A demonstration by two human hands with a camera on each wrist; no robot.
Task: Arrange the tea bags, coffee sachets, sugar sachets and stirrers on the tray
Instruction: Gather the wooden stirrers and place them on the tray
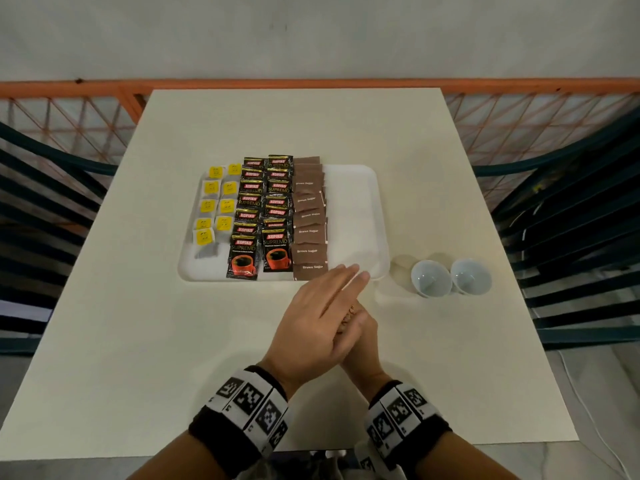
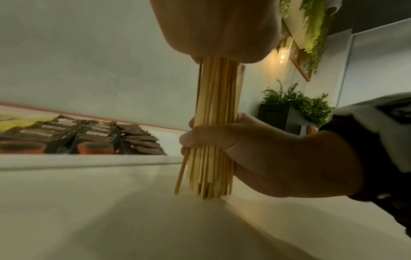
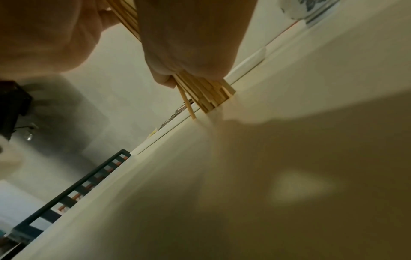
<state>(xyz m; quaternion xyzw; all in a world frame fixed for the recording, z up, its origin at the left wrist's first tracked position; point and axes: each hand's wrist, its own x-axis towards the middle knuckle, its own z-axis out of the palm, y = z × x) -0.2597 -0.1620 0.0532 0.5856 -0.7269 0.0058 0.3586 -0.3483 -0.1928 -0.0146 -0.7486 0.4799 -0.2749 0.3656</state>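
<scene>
A white tray (image 1: pixel 360 209) holds rows of yellow-tagged tea bags (image 1: pixel 216 206), black coffee sachets (image 1: pixel 263 209) and brown sugar sachets (image 1: pixel 308 216); its right part is bare. Just in front of the tray, my right hand (image 1: pixel 363 337) grips a bundle of wooden stirrers (image 2: pixel 217 98) that stands upright with its lower ends on the table. One stirrer sticks out at a slant. My left hand (image 1: pixel 332 292) lies flat with straight fingers on the bundle's top ends and hides most of it from above. The stirrer ends (image 3: pixel 206 95) touch the table close to the tray's front rim (image 3: pixel 249 63).
Two small white cups (image 1: pixel 431 278) (image 1: pixel 471 276) stand on the table to the right of the tray. Dark slatted chairs (image 1: pixel 571 216) flank the table on both sides. An orange railing (image 1: pixel 311 85) runs behind it.
</scene>
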